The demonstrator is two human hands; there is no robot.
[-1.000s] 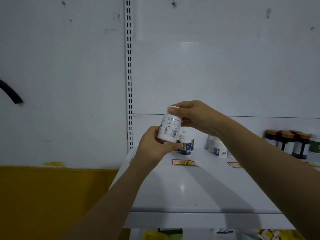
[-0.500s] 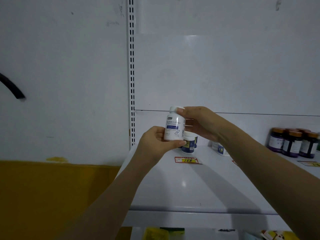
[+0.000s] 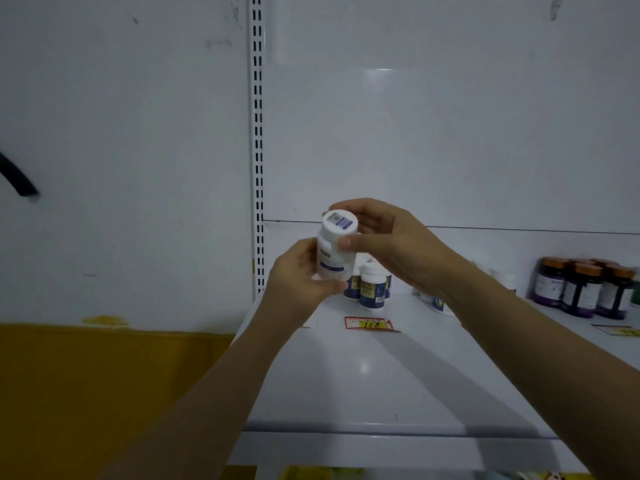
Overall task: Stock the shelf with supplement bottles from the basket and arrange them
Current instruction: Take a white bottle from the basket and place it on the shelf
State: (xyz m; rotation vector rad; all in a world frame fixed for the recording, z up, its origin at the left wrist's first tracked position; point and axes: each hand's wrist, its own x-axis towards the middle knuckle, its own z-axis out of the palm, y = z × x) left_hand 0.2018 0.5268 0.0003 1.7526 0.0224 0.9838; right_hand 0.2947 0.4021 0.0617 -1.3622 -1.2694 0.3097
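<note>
I hold a white supplement bottle (image 3: 335, 247) with a blue label in both hands above the white shelf (image 3: 363, 382). My left hand (image 3: 301, 282) grips its lower body. My right hand (image 3: 388, 237) pinches the cap and upper part. The bottle tilts toward me, so the sticker on its cap shows. Behind it, small white bottles with blue labels (image 3: 370, 285) stand at the back of the shelf. The basket is out of sight.
Dark bottles with orange caps (image 3: 585, 289) stand at the right rear of the shelf. A red and yellow price tag (image 3: 370, 323) lies on the shelf. More white bottles (image 3: 436, 301) are partly hidden behind my right forearm. A slotted upright (image 3: 257, 143) borders the shelf's left side.
The bottle has been turned in my hands, from barcode side to front label, and now tips toward me with its cap top showing. Both hands stayed on it.
</note>
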